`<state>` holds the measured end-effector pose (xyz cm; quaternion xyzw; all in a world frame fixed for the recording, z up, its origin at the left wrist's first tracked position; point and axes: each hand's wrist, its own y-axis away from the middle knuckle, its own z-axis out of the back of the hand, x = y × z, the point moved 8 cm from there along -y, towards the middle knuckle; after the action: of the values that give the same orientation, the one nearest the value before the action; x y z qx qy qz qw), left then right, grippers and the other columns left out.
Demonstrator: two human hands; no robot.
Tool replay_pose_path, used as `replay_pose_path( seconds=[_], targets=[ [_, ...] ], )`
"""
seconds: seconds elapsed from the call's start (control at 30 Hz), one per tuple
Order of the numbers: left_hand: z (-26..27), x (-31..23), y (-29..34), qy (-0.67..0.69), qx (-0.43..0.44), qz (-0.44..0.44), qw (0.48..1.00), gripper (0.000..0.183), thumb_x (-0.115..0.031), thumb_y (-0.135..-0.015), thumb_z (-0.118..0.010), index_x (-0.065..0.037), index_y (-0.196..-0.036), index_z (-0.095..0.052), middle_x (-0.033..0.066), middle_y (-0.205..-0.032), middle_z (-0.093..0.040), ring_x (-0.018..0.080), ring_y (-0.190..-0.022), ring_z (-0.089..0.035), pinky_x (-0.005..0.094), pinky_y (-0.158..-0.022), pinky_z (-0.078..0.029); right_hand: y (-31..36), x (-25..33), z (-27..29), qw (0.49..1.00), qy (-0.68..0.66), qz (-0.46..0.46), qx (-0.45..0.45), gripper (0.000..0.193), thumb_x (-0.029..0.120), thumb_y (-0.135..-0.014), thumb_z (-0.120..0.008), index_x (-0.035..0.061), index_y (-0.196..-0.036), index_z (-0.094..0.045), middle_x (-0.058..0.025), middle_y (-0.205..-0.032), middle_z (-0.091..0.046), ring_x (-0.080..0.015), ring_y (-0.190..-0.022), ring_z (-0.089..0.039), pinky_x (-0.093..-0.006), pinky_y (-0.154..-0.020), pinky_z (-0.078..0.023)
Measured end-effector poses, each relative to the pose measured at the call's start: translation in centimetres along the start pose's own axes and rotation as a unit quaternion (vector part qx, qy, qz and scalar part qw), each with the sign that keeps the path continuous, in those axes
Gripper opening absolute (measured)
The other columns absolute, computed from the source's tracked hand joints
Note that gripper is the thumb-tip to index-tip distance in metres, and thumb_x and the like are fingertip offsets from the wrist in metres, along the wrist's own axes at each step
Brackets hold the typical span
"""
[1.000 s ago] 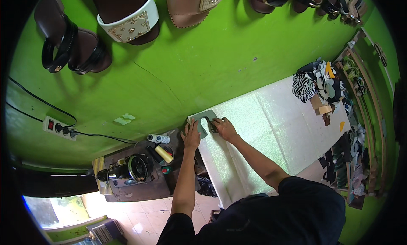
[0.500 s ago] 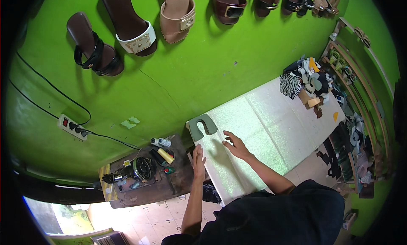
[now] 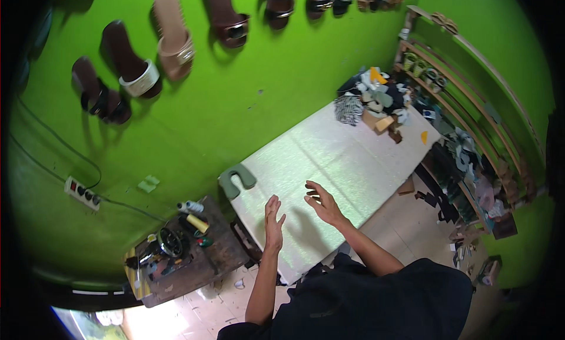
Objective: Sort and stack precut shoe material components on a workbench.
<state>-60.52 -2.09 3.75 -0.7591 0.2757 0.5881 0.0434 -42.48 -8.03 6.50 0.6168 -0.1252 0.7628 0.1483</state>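
Both my hands hover over the white-covered table (image 3: 294, 163), apart from each other and holding nothing. My left hand (image 3: 273, 223) is upright over the table's near part, fingers stretched and thumb apart. To its right, my right hand (image 3: 322, 203) has its fingers spread and slightly bent. A dark green U-shaped piece (image 3: 238, 180) lies flat at the table's left corner by the wall, beyond my left hand and touched by neither. The shadow of my arms falls on the table cover.
A sewing machine (image 3: 162, 246) and thread spools (image 3: 191, 207) stand on a dark worktable (image 3: 206, 269) at left. Scraps (image 3: 376, 98) are heaped at the table's far end. Sandals (image 3: 175, 40) hang on the green wall. A power strip (image 3: 82, 193) and wooden shelves (image 3: 459, 84) flank the area.
The whole view has swung to the right. My left hand has moved away from beside the U-shaped piece, and both hands are now farther from it. The piece stays at its corner.
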Motion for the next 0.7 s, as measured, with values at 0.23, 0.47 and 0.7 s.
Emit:
replay_pose_path(
  seconds=[0.23, 0.47, 0.7],
  targets=[
    [-12.4, 1.5, -1.3, -0.069, 0.065, -0.008, 0.995, 0.060, -0.049, -0.100, -0.042, -0.017, -0.150, -0.034, 0.0062, -0.159, -0.031, 0.0218, -0.148, -0.026, 0.0529, -0.112, -0.026, 2.8, -0.4, 12.5, 0.998, -0.002, 0.008, -0.057, 0.052, 0.022, -0.098, -0.061, 0.0043, -0.143, -0.044, -0.0147, -0.135, -0.056, -0.0236, -0.118, -0.058, -0.0369, -0.099, -0.049],
    [-27.7, 4.0, -2.8, -0.111, 0.103, -0.006, 0.989, 0.058, -0.050, -0.098, -0.043, -0.016, -0.145, -0.038, 0.0068, -0.154, -0.036, 0.0227, -0.146, -0.030, 0.0516, -0.110, -0.031, 6.0, -3.3, 29.3, 0.987, -0.028, 0.038, -0.153, 0.054, 0.024, -0.097, -0.062, 0.0003, -0.141, -0.044, -0.0191, -0.131, -0.057, -0.0238, -0.109, -0.062, -0.0368, -0.094, -0.052],
    [-38.4, 6.9, -4.7, -0.129, 0.135, -0.009, 0.982, 0.057, -0.048, -0.098, -0.043, -0.014, -0.145, -0.038, 0.0089, -0.153, -0.036, 0.0257, -0.143, -0.034, 0.0531, -0.109, -0.034, 6.6, -6.8, 40.3, 0.983, -0.031, 0.025, -0.177, 0.054, 0.025, -0.097, -0.062, 0.0007, -0.142, -0.043, -0.0201, -0.131, -0.056, -0.0242, -0.110, -0.062, -0.0380, -0.094, -0.052]
  ],
)
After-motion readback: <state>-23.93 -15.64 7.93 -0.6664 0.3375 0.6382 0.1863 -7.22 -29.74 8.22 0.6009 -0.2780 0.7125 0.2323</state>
